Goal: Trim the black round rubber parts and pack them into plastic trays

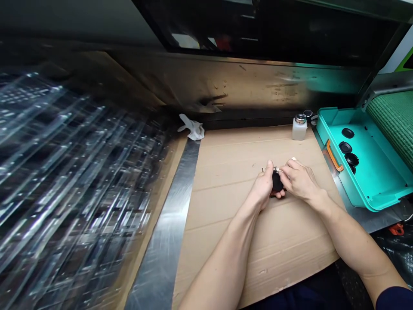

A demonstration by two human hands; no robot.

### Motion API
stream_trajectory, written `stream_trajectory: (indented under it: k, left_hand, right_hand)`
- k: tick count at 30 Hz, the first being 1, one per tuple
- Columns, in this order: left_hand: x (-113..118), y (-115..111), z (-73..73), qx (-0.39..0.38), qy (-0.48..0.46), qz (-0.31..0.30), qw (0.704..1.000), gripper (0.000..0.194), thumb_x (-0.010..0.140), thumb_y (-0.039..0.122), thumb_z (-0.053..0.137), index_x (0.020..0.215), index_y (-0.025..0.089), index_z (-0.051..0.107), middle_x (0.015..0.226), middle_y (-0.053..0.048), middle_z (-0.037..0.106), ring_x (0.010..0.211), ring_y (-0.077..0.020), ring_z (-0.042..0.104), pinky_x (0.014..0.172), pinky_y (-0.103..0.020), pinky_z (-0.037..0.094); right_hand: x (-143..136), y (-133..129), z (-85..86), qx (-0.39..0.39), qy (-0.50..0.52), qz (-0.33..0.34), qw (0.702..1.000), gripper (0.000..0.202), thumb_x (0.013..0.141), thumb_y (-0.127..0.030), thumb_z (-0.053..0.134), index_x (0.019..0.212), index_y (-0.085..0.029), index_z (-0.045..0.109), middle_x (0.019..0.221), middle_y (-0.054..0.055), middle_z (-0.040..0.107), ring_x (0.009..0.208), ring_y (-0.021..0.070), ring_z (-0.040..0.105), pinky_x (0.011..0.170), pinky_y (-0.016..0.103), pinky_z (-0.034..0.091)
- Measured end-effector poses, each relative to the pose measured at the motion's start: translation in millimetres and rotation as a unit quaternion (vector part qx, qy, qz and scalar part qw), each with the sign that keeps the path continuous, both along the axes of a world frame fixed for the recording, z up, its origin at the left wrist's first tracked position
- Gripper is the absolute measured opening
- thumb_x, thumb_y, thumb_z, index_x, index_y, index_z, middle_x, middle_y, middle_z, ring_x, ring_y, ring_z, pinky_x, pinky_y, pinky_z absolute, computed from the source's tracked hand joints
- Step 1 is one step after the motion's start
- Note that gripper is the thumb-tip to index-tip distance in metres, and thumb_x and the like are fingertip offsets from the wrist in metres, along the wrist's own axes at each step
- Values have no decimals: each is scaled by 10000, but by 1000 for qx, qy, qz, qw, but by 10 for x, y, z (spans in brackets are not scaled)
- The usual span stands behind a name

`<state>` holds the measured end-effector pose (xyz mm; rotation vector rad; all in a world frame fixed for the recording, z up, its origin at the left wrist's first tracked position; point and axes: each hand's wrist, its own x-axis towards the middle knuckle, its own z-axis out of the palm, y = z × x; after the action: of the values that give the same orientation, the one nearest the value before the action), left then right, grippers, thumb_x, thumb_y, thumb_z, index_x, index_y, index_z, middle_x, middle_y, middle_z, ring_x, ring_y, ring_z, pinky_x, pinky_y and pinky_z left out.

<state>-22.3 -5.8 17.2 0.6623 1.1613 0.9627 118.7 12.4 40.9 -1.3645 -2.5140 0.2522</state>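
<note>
Over the cardboard sheet [226,172], my left hand [265,186] is wrapped round a small black part [277,182], thumb up along its left side. My right hand [298,177] meets it from the right, its fingers pinched together at the part's upper edge. Something small and whitish shows at those fingertips, too small to name. A bit of metal sticks out near my left thumb. The lower side of the black part is hidden by my left fingers.
A teal tray [387,199] with several black round parts [347,133] and an orange handle [334,156] lies at the right. Behind stand a bottle [299,127] and a crumpled white glove or cloth [192,128]. Stacked clear plastic trays [74,172] fill the left.
</note>
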Motion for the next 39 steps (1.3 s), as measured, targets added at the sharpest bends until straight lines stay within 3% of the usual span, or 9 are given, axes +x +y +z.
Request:
stream_trajectory:
  k: [7,11,16,21,26,31,36,39]
  left_hand:
    - [6,-15,-37,45,99,-40,993,741,903,765,379,603,137,632,529,-115,633,334,-155,537,319,-241,373]
    - [8,-17,-35,51,108,-48,992,745,919,750,356,580,142,623,523,-111,626,345,-159,548,330,-243,389]
    - [10,-29,-22,48,117,-40,991,755,923,745,356,558,140,622,499,-113,617,334,-155,538,333,-243,386]
    - [14,-27,-24,47,117,-39,991,738,920,741,370,582,141,635,490,-112,617,330,-165,537,334,-255,394]
    - [19,-25,-33,51,133,-43,989,745,924,740,349,575,143,629,507,-120,628,340,-170,543,335,-261,402]
    - [13,-17,-74,53,129,-36,990,749,918,749,343,560,153,625,462,-119,603,329,-178,536,337,-266,405]
    - [18,-13,-72,47,129,-37,990,744,918,748,337,588,150,631,470,-115,609,343,-177,547,336,-258,407]
    - [19,-16,-53,48,125,-39,990,748,922,743,320,571,153,619,424,-99,570,335,-175,538,334,-251,405]
  right_hand:
    - [86,53,48,-25,-25,22,999,247,937,-239,596,722,-187,705,806,22,627,759,157,547,645,263,336]
    - [56,85,-22,14,3,40,999,279,955,-222,544,728,-188,703,804,21,622,801,158,547,702,259,358]
    - [46,97,-26,-11,-17,43,999,244,906,-195,592,675,-187,671,777,19,615,794,168,547,691,263,362]
    - [55,106,-30,13,16,70,997,287,947,-185,542,686,-187,659,777,20,597,809,166,545,827,265,394]
    - [50,114,-11,-1,-18,67,998,261,908,-173,586,653,-186,643,761,17,595,802,171,547,747,263,391]
    - [43,111,-8,21,10,76,997,299,955,-188,540,675,-184,647,770,20,587,809,168,540,858,274,396]
    - [63,118,-58,-7,12,75,997,278,924,-175,579,653,-185,638,755,20,583,795,170,543,761,262,393]
    - [66,119,-64,8,32,79,996,277,953,-187,551,698,-186,658,780,18,587,812,163,543,805,260,390]
